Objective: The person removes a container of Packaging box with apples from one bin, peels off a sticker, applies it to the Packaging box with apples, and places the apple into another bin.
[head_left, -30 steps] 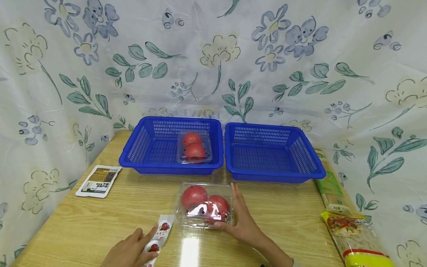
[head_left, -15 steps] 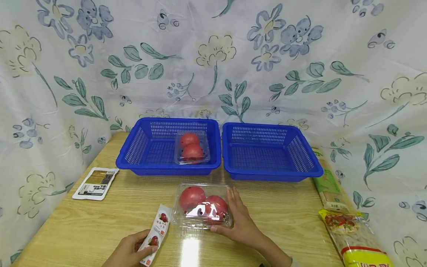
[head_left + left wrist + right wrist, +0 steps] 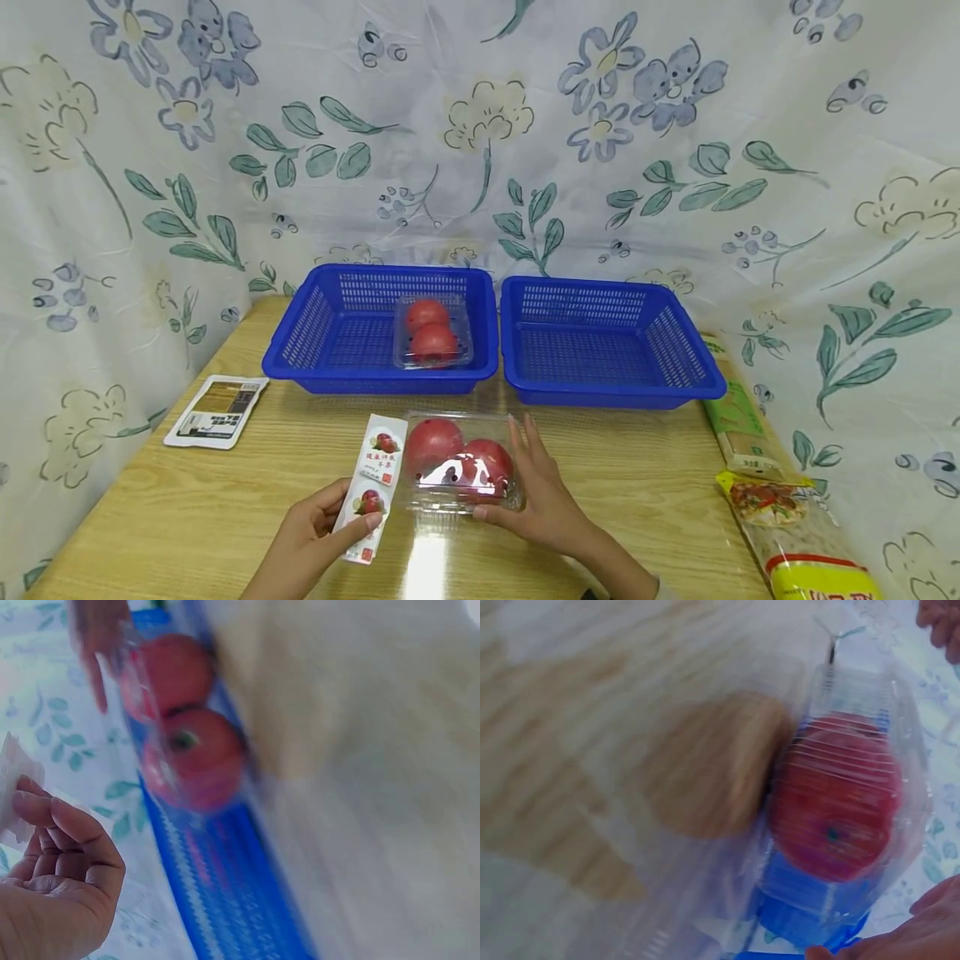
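My left hand (image 3: 306, 533) pinches a strip of white fruit stickers (image 3: 375, 467) between thumb and fingers, held up beside the box's left end. Red fruit and red lettering are printed on the strip; in the left wrist view the sticker strip (image 3: 16, 787) shows only partly. A clear plastic clamshell box (image 3: 459, 503) sits on the table with two round red fruits (image 3: 433, 448) inside that look like tomatoes. Along its right side lie the straight fingers of my right hand (image 3: 551, 510), with the thumb at the front edge. Both wrist views are blurred.
Two blue plastic baskets (image 3: 382, 387) stand at the back; the left one holds another clamshell box (image 3: 463, 354) of red fruits, beside the right basket (image 3: 615, 395). A white pouch (image 3: 216, 412) lies left, and food packages (image 3: 802, 533) line the right edge.
My left hand has lifted the sticker strip off the table and carried it forward and right, up to the box. The right hand stays at the box, its fingers shifted slightly.
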Action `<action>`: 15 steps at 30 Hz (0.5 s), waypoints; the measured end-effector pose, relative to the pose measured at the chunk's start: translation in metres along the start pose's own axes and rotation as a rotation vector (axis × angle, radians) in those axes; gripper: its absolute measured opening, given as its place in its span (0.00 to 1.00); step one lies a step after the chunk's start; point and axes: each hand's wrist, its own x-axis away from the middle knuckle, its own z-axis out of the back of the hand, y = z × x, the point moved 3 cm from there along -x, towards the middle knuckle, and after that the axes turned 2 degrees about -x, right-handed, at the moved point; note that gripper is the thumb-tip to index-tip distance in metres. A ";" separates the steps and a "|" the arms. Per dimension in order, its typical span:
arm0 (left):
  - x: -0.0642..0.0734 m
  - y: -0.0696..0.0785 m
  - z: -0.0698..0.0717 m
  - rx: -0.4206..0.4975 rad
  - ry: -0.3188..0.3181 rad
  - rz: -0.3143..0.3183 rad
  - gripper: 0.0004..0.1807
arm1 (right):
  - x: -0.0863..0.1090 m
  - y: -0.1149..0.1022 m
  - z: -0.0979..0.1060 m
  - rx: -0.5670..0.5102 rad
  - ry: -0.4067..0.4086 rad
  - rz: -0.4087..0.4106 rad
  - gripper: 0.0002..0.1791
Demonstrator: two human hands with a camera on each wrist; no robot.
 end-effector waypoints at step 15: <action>-0.019 0.020 -0.039 0.101 -0.123 -0.242 0.24 | 0.001 -0.023 0.010 -0.016 0.047 0.087 0.64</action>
